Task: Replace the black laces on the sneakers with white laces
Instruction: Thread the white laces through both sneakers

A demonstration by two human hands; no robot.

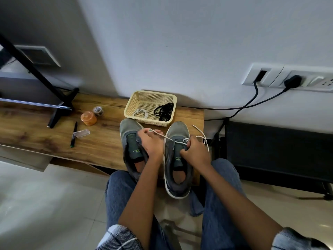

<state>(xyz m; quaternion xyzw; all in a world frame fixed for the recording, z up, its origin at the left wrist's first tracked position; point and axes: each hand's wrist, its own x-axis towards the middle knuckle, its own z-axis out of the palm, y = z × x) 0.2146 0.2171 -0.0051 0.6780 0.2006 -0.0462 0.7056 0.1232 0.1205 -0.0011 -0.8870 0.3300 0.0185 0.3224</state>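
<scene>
Head view: lacing of the right-hand sneaker at the bench's right end, its heel overhanging the front edge. The left hand pinches one end of the white lace and draws it leftward, across the unlaced left-hand sneaker; its fingers are curled on the lace. The right hand grips the lace at the forward eyelets, fingers curled tight; the lace's other end trails loose off the toe toward the bench's right edge. Behind the shoes, against the back edge, a perforated basket holds the coiled black laces and a second white lace.

Risks, as judged: an uneven pull by the left hand may leave one end short for tying. The lace may twist or skip an eyelet, since the right hand hides the eyelets. A hard tug may drag the overhanging sneaker off the front edge. The trailing end may snag or slip from its eyelet.
</scene>
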